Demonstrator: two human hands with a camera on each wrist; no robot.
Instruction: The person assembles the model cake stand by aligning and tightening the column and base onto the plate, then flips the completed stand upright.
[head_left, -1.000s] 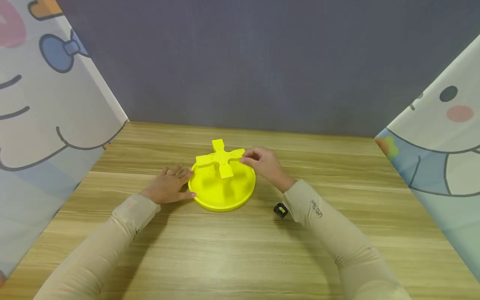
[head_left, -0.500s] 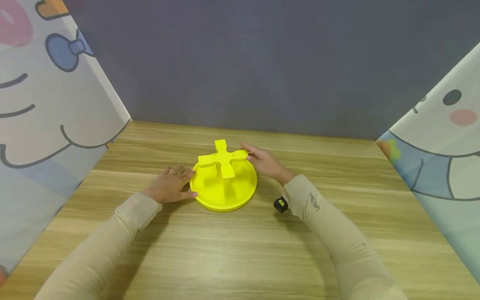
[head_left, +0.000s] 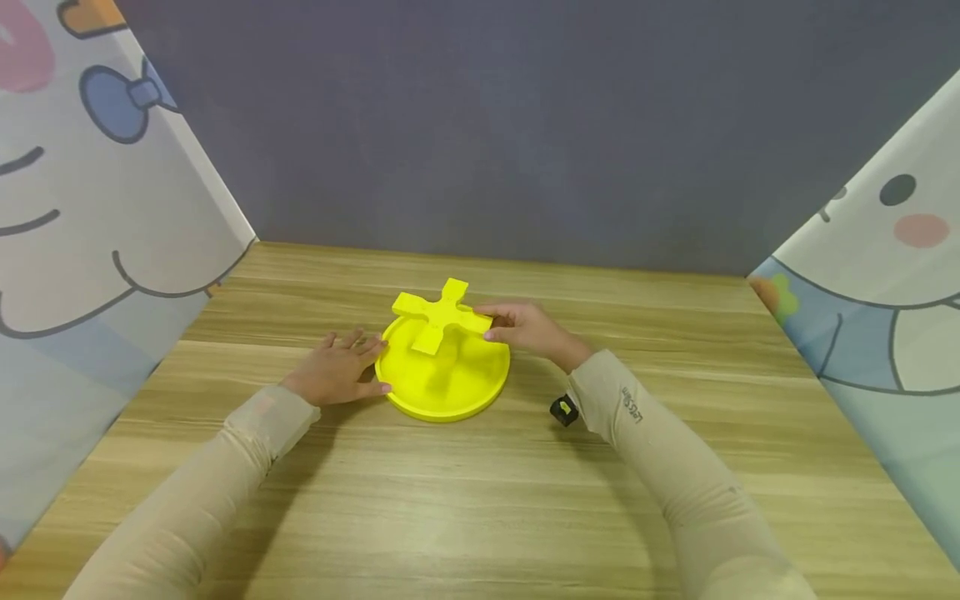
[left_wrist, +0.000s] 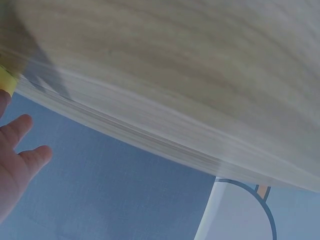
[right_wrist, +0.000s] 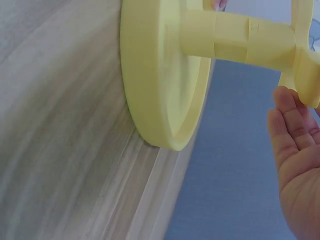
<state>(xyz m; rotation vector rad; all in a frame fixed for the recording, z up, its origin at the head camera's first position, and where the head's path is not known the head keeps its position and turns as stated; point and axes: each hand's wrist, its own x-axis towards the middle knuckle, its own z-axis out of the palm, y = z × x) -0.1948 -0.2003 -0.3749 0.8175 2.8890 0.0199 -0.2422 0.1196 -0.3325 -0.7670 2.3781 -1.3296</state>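
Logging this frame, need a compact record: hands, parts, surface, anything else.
left hand: spread, touching the round yellow tray
right hand: grips one arm of the yellow cross-shaped top
cross-shaped top: on a stem above the tray
surface: wood-grain table, tray flat on it
other: small black item beside the right cuff; whether worn or resting unclear

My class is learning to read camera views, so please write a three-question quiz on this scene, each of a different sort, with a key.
1. Multiple choice: Which hand touches the yellow cross?
A) Left only
B) Right only
C) Both

2. True or false: The left hand is lifted clear of the round yellow base.

3. Short answer: In the right wrist view, what joins the cross to the base?

Key:
1. B, the right hand.
2. False; it touches the base's rim.
3. A yellow post.
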